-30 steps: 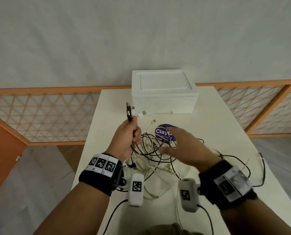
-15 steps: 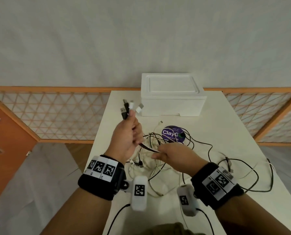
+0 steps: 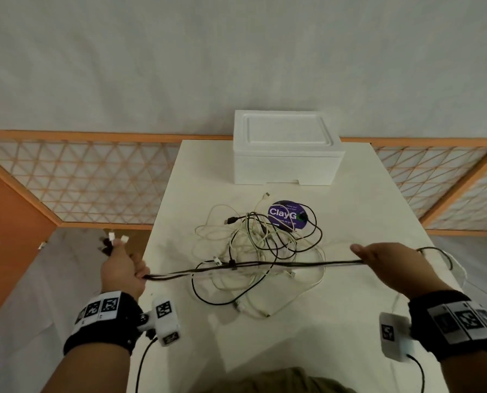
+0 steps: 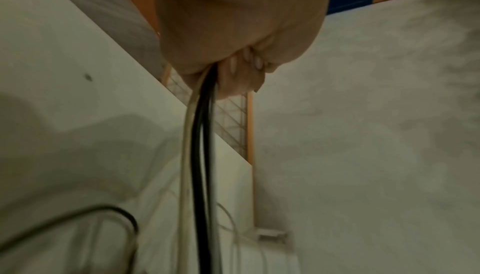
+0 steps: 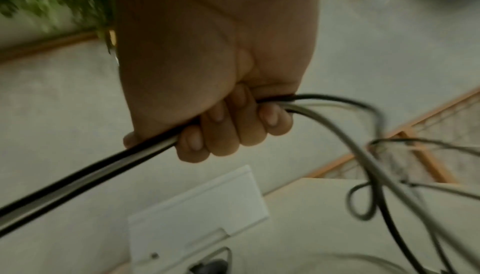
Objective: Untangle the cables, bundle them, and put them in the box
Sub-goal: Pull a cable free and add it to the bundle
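Observation:
A bunch of black and white cables [image 3: 253, 266] is stretched taut between my two hands above the table. My left hand [image 3: 123, 269] grips one end off the table's left edge, with several plugs [image 3: 113, 239] sticking out above the fist; its fingers [image 4: 241, 67] curl round the strands [image 4: 200, 155]. My right hand [image 3: 389, 262] grips the same bunch at the right, fingers [image 5: 228, 131] wrapped round the cables [image 5: 78, 178]. A loose tangle of cables [image 3: 259, 242] lies on the table below. The white foam box [image 3: 286, 148] stands shut at the far edge.
A purple round ClayGo lid or disc [image 3: 286, 218] lies beside the tangle, in front of the box. More cable loops [image 3: 449, 265] trail off the white table [image 3: 364, 217] at the right. A wooden lattice railing [image 3: 95, 177] runs behind.
Both hands have pulled apart, left hand out past the table's left edge and right hand to the right, drawing the held cables straight out of the tangle.

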`<state>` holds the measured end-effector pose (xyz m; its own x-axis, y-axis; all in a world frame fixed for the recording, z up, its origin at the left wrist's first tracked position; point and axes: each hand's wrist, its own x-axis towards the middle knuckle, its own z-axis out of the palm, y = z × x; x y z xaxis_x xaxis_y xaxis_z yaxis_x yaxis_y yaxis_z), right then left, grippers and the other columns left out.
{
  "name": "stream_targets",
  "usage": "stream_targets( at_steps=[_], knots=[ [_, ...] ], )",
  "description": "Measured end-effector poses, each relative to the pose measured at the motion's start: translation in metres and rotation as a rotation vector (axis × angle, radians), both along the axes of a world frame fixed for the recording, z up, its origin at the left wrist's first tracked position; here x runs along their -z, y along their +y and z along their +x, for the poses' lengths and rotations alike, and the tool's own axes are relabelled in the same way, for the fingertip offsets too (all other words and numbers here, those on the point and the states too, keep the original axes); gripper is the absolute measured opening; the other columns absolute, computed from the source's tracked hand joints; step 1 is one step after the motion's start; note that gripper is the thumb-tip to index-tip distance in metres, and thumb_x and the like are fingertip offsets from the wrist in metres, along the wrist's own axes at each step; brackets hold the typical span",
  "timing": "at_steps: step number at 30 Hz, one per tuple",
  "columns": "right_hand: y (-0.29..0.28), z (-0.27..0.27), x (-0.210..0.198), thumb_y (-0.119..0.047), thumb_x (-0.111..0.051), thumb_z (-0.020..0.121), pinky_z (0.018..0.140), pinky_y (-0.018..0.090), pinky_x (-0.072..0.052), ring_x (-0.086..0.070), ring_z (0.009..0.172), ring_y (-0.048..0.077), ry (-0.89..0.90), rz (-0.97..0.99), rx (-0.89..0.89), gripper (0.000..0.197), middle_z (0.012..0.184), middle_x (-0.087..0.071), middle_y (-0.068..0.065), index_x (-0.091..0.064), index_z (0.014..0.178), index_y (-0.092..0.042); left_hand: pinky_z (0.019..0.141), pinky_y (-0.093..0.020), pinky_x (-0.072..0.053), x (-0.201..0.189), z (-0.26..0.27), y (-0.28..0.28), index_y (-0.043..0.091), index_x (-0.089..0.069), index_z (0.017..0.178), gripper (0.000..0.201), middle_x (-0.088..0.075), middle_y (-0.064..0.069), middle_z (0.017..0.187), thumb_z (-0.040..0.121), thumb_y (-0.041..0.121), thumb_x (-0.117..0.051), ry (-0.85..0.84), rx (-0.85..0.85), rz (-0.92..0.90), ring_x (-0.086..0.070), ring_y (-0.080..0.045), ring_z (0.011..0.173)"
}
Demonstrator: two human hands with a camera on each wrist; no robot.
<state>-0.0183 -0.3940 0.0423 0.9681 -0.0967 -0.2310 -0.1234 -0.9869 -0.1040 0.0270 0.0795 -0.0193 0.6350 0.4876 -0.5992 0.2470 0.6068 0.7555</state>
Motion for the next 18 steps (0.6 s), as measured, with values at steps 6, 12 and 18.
stream_targets(
  at_steps=[6,12,18],
  knots=[
    [-0.021,-0.001,0.053,-0.061,-0.035,0.093,0.067,0.031,-0.046,-0.057,0.072,0.017,0.074,-0.082,0.053,0.052,0.063,-0.052,-0.006,-0.050,0.061,-0.023,0.032,-0.013,-0.014,0.045,-0.019,-0.006,0.019,-0.032,0.065,0.043,-0.024,0.007,0.035,0.101,0.041,-0.042,0.115,0.097,-0.043,-0.017,-0.008,0.027],
    [-0.011,-0.006,0.084,-0.049,-0.053,0.087,0.082,0.032,-0.044,-0.057,0.107,0.020,0.418,-0.232,-0.076,0.033,0.109,-0.059,0.000,-0.057,0.104,-0.020,0.034,-0.019,-0.029,0.043,-0.041,-0.011,0.008,-0.047,0.074,0.009,-0.036,0.002,0.045,0.080,0.011,-0.042,0.102,0.395,-0.309,-0.030,-0.010,0.031],
    [0.091,0.005,0.077,-0.033,-0.053,0.090,0.087,0.028,-0.045,-0.055,0.105,0.016,0.102,0.128,-0.301,0.017,0.109,-0.057,-0.006,-0.057,0.106,-0.026,0.046,-0.022,-0.048,0.033,-0.057,-0.027,0.009,-0.053,0.076,0.031,-0.055,-0.004,0.061,0.102,0.021,-0.040,0.047,0.462,-0.252,-0.055,-0.013,0.048]
  ],
)
